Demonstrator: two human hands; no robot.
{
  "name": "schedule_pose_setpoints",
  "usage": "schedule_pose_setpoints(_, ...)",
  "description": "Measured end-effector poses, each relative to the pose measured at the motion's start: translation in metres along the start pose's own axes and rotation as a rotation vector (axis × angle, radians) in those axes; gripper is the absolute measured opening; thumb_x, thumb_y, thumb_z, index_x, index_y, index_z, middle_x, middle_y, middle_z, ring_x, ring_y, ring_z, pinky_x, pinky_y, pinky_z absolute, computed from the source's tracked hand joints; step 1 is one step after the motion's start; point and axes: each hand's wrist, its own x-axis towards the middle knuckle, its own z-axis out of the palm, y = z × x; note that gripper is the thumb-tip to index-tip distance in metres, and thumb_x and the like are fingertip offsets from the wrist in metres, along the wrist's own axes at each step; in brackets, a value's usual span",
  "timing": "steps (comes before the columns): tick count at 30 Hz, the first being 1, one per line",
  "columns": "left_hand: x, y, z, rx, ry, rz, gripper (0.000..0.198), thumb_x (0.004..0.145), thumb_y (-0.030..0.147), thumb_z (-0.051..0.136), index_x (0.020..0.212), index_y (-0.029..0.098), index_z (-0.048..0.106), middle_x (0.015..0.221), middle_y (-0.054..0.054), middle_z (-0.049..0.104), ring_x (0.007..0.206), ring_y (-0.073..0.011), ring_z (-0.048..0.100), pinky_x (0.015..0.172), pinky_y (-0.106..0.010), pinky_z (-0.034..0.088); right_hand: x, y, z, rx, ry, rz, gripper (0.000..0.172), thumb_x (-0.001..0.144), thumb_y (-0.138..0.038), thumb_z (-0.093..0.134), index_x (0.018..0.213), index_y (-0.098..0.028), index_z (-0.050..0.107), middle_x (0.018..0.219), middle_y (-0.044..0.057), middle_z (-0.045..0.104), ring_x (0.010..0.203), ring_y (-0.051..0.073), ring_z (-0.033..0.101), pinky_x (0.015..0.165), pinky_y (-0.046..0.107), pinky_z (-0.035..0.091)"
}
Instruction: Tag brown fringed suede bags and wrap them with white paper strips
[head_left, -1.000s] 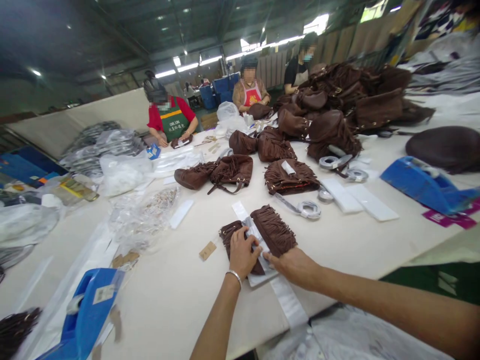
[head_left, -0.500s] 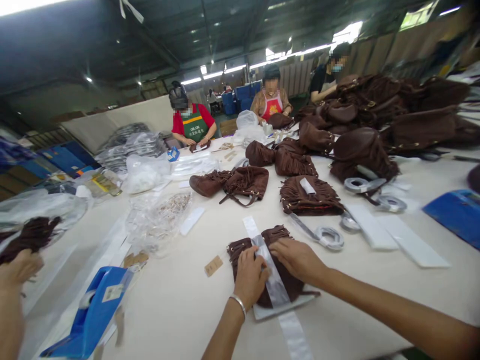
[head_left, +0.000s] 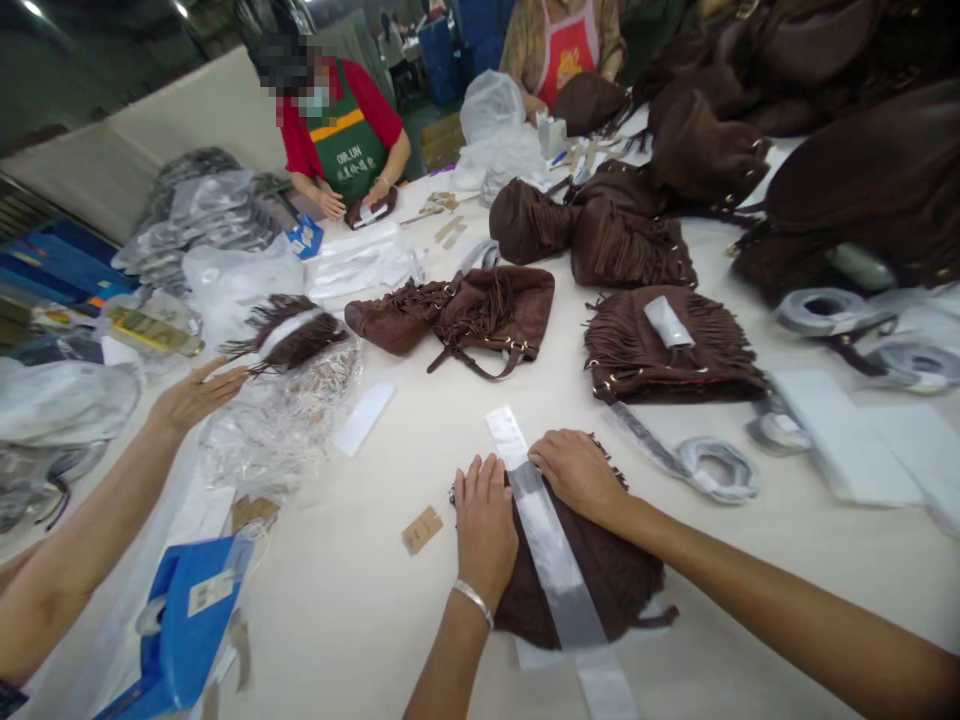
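Note:
A small brown suede fringed bag point(head_left: 600, 580) lies on the table right in front of me. A long clear plastic strip point(head_left: 551, 550) runs lengthwise across its top. My left hand point(head_left: 484, 520) lies flat on the bag's left side, fingers together and stretched out. My right hand point(head_left: 577, 472) presses palm-down on the bag's far right part, beside the strip. A small brown paper tag point(head_left: 421, 529) lies just left of my left hand.
A co-worker's hand point(head_left: 196, 395) at the left reaches toward a brown fringe bundle point(head_left: 289, 338) on clear plastic bags. More brown fringed bags point(head_left: 667, 345) and tape rolls point(head_left: 716, 465) lie beyond. A blue tape dispenser point(head_left: 184, 625) stands near left. Other people work at the far side.
My hands have flattened onto the bag with the strip between them. The camera tilted down and closer. The co-worker's hand at the left moved in and set the fringe bundle on the plastic bags.

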Motion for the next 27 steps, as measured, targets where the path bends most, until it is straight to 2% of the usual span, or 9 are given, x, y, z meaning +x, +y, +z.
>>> schedule_pose_setpoints(4,0.004,-0.007,0.012,0.074,-0.069,-0.024,0.041,0.096,0.015,0.035,0.135,0.013,0.047,0.143,-0.013,0.05,0.14,-0.0274,0.036,0.117,-0.058,0.025,0.006,-0.001,0.002,-0.05,-0.029,0.029,0.026,0.099,-0.027,0.044,0.088,-0.019,0.066,0.086,0.007,0.064,0.088,0.023,0.055,0.083,0.035,0.031)
schedule_pose_setpoints(11,0.008,-0.006,0.011,0.079,-0.091,-0.05,0.04,0.096,0.018,0.035,0.132,0.012,0.051,0.142,-0.013,0.052,0.138,-0.0273,0.039,0.117,-0.054,0.024,0.009,-0.002,0.004,-0.104,-0.052,0.028,0.026,0.098,-0.027,0.044,0.089,-0.019,0.066,0.088,0.008,0.065,0.09,0.025,0.056,0.083,0.037,0.034)
schedule_pose_setpoints(13,0.009,-0.006,0.006,0.048,-0.109,-0.052,0.04,0.097,0.018,0.035,0.133,0.012,0.051,0.141,-0.014,0.052,0.138,-0.0268,0.039,0.117,-0.054,0.024,0.006,-0.003,-0.002,-0.098,-0.06,0.015,0.025,0.098,-0.026,0.044,0.096,-0.018,0.067,0.093,0.009,0.067,0.093,0.025,0.057,0.087,0.038,0.035)
schedule_pose_setpoints(15,0.006,-0.004,-0.002,-0.003,-0.097,-0.061,0.042,0.098,0.019,0.032,0.137,0.011,0.046,0.145,-0.014,0.048,0.14,-0.0257,0.035,0.118,-0.053,0.024,-0.002,-0.007,-0.011,-0.087,-0.022,-0.033,0.028,0.099,-0.025,0.042,0.111,-0.018,0.066,0.109,0.01,0.067,0.105,0.025,0.056,0.096,0.039,0.034)
schedule_pose_setpoints(17,-0.003,0.003,-0.011,-0.055,-0.059,-0.071,0.047,0.099,0.021,0.029,0.144,0.011,0.036,0.151,-0.014,0.039,0.145,-0.0236,0.027,0.12,-0.052,0.021,-0.016,-0.01,-0.019,-0.083,0.042,-0.113,0.035,0.1,-0.027,0.039,0.128,-0.018,0.058,0.132,0.011,0.058,0.124,0.025,0.047,0.107,0.042,0.028)
schedule_pose_setpoints(19,-0.016,0.016,-0.017,-0.079,-0.041,-0.07,0.05,0.099,0.023,0.028,0.149,0.013,0.026,0.157,-0.012,0.029,0.148,-0.0219,0.017,0.121,-0.051,0.018,-0.031,-0.012,-0.021,-0.089,0.07,-0.187,0.041,0.1,-0.032,0.039,0.139,-0.02,0.05,0.146,0.01,0.046,0.137,0.027,0.035,0.113,0.046,0.021)
schedule_pose_setpoints(23,-0.04,0.042,-0.012,-0.025,-0.084,-0.048,0.056,0.098,0.031,0.036,0.151,0.018,0.024,0.16,-0.008,0.021,0.149,-0.0259,0.009,0.12,-0.055,0.016,-0.051,-0.008,-0.011,-0.086,0.004,-0.233,0.048,0.098,-0.038,0.043,0.144,-0.022,0.044,0.152,0.01,0.039,0.142,0.032,0.026,0.114,0.055,0.017)
schedule_pose_setpoints(27,-0.049,0.05,0.001,0.043,-0.05,-0.048,0.06,0.095,0.031,0.043,0.151,0.016,0.025,0.158,-0.01,0.025,0.148,-0.029,0.01,0.119,-0.059,0.016,-0.053,-0.004,-0.002,-0.048,-0.025,-0.225,0.049,0.098,-0.036,0.043,0.145,-0.022,0.044,0.153,0.01,0.036,0.143,0.033,0.024,0.115,0.056,0.015)
